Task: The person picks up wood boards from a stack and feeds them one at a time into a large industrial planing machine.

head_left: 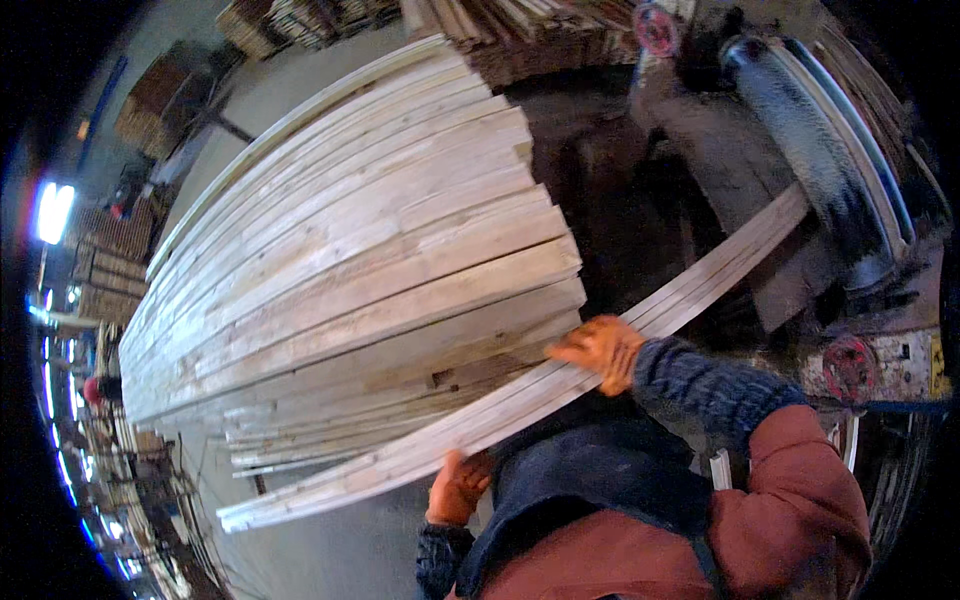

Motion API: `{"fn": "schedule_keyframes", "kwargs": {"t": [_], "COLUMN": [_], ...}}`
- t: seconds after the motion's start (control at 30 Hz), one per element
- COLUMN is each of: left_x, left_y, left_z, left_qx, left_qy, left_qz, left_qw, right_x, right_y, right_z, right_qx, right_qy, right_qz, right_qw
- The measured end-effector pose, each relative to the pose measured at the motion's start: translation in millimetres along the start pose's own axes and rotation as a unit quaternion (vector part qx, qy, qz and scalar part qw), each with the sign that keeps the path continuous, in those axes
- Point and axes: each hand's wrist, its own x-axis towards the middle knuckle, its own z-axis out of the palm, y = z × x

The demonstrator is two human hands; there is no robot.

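A long, pale wooden board (pixel 480 420) with lengthwise lines along its face slants across in front of me. Its right end reaches a large metal roller (pixel 820 150); whether it touches the roller I cannot tell. My right hand (pixel 605 355), in an orange glove, lies across the middle of the board and grips it, slightly blurred. Further left, my left hand (pixel 460 488), also gloved in orange, holds the board's near edge from below, most of its fingers hidden. Beyond the board lies a broad stack of similar boards (pixel 360 230), their right ends uneven.
Red handwheels (pixel 850 368) sit on the machine at the right; another red wheel (pixel 657 28) is further back. More piled boards (pixel 540 40) stand at the far side. Stacked timber (pixel 105 250) lines the left, near bright lamps (pixel 55 212).
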Motion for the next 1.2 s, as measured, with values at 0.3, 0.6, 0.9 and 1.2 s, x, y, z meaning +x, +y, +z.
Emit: {"fn": "schedule_keyframes", "kwargs": {"t": [0.3, 0.6, 0.9, 1.2], "left_x": [-3, 83, 137, 63], "left_y": [-102, -99, -7, -133], "left_z": [-68, -54, -81, -43], "left_qx": [-0.14, -0.134, -0.239, -0.149], "left_qy": [0.08, -0.041, 0.048, 0.014], "left_qz": [-0.122, -0.127, -0.036, -0.097], "left_qw": [0.979, 0.982, 0.969, 0.984], "right_x": [-86, -128, -17, -98], "right_y": [87, 107, 23, 115], "right_z": [-37, -45, -15, -19], "right_qx": [-0.029, -0.183, -0.06, -0.153], "right_qy": [-0.044, 0.092, 0.034, 0.039], "right_qz": [0.105, 0.254, 0.069, 0.178], "right_qw": [0.993, 0.945, 0.995, 0.971]}}
